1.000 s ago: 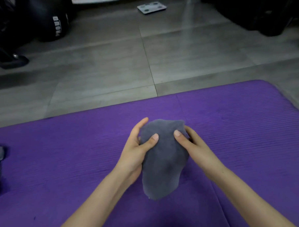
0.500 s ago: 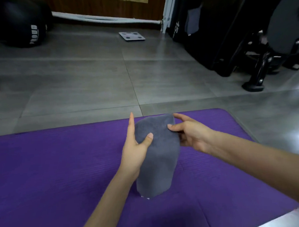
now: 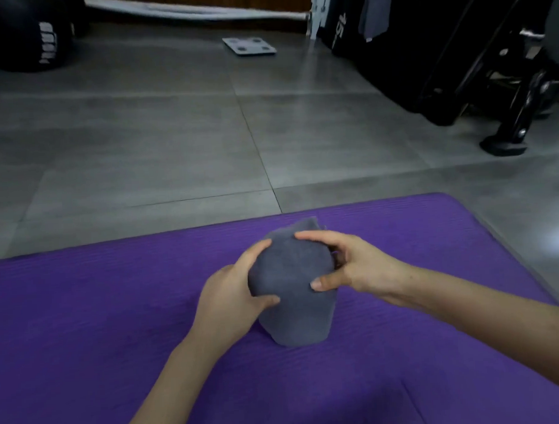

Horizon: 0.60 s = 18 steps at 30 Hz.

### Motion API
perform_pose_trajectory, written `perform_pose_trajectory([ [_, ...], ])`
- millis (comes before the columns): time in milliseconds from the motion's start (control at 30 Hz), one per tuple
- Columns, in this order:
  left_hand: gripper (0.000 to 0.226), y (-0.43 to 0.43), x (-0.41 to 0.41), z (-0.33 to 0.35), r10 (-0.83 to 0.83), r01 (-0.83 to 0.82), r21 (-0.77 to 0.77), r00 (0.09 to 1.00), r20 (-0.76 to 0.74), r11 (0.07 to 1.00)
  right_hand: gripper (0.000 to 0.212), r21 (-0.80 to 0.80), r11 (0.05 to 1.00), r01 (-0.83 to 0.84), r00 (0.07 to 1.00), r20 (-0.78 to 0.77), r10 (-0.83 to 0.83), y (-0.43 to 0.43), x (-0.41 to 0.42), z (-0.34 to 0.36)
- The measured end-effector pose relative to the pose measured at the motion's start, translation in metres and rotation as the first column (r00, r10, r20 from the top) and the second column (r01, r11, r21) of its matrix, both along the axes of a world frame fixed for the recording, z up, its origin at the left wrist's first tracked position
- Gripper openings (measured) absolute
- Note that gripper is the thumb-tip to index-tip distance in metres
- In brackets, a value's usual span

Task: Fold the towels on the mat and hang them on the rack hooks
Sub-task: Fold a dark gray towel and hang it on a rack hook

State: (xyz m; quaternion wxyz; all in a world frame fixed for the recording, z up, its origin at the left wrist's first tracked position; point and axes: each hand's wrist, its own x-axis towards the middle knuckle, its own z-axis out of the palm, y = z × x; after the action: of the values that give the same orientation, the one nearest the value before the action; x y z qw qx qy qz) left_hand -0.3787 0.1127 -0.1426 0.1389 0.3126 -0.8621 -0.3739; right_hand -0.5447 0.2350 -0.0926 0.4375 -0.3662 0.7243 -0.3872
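Grey floor tiles run to the far wall, with a flat scale lying far off, a black bag at the far left and dark gym equipment at the far right. Nearer lies a purple mat. Over its middle a folded grey towel stands upright between both hands. The left hand grips its left edge, thumb across the front. The right hand pinches its right side between thumb and forefinger. Whether its lower end touches the mat cannot be told.
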Motion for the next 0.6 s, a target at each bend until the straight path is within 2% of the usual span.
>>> perform_pose_trajectory([
  [67, 0.083, -0.007, -0.006, -0.011, 0.016, -0.015, -0.04, 1.0, 0.026, 0.999, 0.079, -0.006, 1.0, -0.029, 0.999, -0.018, 0.028, -0.008, -0.003, -0.018],
  [233, 0.081, -0.025, -0.014, -0.018, 0.061, -0.051, -0.14, 0.996, 0.067, 0.989, 0.074, -0.109, 0.99, 0.095, 0.992, -0.067, -0.103, -0.025, -0.006, -0.049],
  [367, 0.082, -0.022, -0.01, -0.012, 0.011, -0.014, 0.024, 0.993, 0.117, 1.0, 0.062, -0.094, 0.972, 0.215, 0.976, -0.005, -0.216, -0.008, 0.007, -0.056],
  [467, 0.078, -0.011, -0.001, 0.003, -0.079, 0.046, 0.136, 0.967, 0.242, 0.99, 0.055, -0.007, 0.963, 0.27, 0.963, -0.022, -0.27, 0.013, 0.027, -0.045],
  [600, 0.066, 0.01, 0.02, 0.047, -0.101, 0.047, 0.145, 0.916, 0.389, 0.988, 0.046, 0.151, 0.954, 0.258, 0.966, -0.048, -0.253, 0.035, 0.057, -0.007],
])
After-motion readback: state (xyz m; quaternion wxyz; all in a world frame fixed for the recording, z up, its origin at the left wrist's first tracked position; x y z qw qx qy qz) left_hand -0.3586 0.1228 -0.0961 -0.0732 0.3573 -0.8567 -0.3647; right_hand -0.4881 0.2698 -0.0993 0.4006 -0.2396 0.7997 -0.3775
